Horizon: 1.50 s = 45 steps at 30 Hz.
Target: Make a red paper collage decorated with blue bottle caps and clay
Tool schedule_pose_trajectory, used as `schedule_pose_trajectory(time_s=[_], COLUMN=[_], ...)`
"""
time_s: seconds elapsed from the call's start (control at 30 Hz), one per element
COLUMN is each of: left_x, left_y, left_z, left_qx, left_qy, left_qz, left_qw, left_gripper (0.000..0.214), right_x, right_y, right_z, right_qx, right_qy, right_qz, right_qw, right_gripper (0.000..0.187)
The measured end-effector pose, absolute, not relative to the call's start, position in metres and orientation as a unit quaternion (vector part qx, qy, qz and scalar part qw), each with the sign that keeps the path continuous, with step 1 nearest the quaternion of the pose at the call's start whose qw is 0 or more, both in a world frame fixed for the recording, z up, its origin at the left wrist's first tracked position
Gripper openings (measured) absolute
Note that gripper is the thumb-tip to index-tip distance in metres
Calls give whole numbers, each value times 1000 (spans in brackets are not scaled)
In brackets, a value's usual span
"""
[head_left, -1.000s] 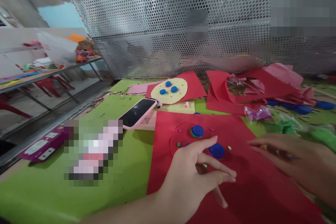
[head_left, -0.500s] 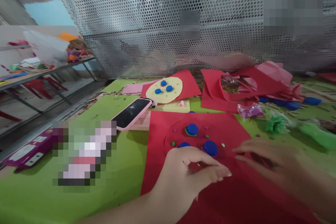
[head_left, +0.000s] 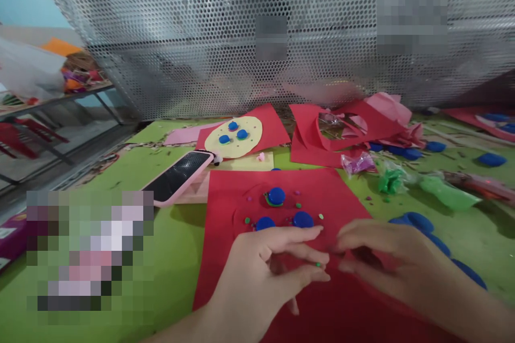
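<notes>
A red paper sheet [head_left: 322, 187] lies before me on the green table [head_left: 173, 246]. A red paper circle on it carries three blue clay discs [head_left: 276, 195] and small green and purple dots. My left hand [head_left: 267, 273] rests on the sheet just below the discs, fingers curled, with a tiny green dot [head_left: 318, 265] on a fingertip. My right hand [head_left: 386, 265] lies beside it on the sheet, fingers bent and close together, fingertips nearly meeting those of the left hand. Whether it holds anything is hidden.
A phone in a pink case [head_left: 177, 177] lies left of the sheet. Behind it is a yellow circle with blue discs [head_left: 234, 136] on red paper. Cut red and pink paper [head_left: 346, 128], green clay [head_left: 446, 195] and blue clay pieces [head_left: 418, 222] lie right. A perforated metal screen [head_left: 201, 37] stands behind.
The view has swung right. My left hand's fingers curled in from a spread pose. My right hand slid left until its fingertips came close to the left hand's.
</notes>
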<state>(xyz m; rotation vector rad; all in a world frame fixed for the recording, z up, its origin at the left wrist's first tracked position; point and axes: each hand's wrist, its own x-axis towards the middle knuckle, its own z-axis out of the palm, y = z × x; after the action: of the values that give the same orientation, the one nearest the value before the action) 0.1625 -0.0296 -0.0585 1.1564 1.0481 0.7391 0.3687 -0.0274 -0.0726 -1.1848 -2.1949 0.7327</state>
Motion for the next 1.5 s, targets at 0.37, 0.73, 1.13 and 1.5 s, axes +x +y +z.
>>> schedule_pose_trajectory(time_s=[0.37,0.73,1.13,1.5], left_x=[162,160,159,158], left_y=[-27,-29,-32,-33], left_z=[-60,-60,-61,-61], left_qx=[621,610,638,686], left_qy=[519,518,488,484], left_qz=[296,262,254,254], left_qw=[508,540,539,481], left_gripper=[44,70,70,75], right_x=[360,358,360,363], right_y=[-36,-39,-38,-36], right_z=[-66,-58,-58,-65], right_qx=[-407,-373,-368,-377], right_qy=[-786,-828,-836,-818], right_qz=[372,297,285,299], right_qw=[279,296,290,314], right_gripper=[13,29,29,29])
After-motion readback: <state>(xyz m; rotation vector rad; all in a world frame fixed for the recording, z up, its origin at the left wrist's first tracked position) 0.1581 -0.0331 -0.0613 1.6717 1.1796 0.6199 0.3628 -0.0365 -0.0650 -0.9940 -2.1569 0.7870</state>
